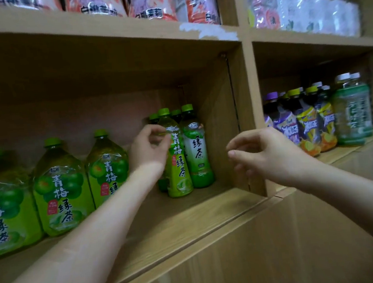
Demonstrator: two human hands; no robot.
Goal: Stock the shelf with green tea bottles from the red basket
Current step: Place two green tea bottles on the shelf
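Our left grip touches the front green tea bottle, upright near the shelf's right end; whether it holds, we cannot tell. Our right grip hovers loosely curled, empty.

- Three large bottles are standing in a row at the left of the shelf.
- Small bottles are clustering right of them, close to the divider.
- Left hand is touching the front small bottle from its left.
- Right hand is hovering before the divider.
- Other bottles are standing in the compartment right of the divider.
- Packs are sitting on the board above.
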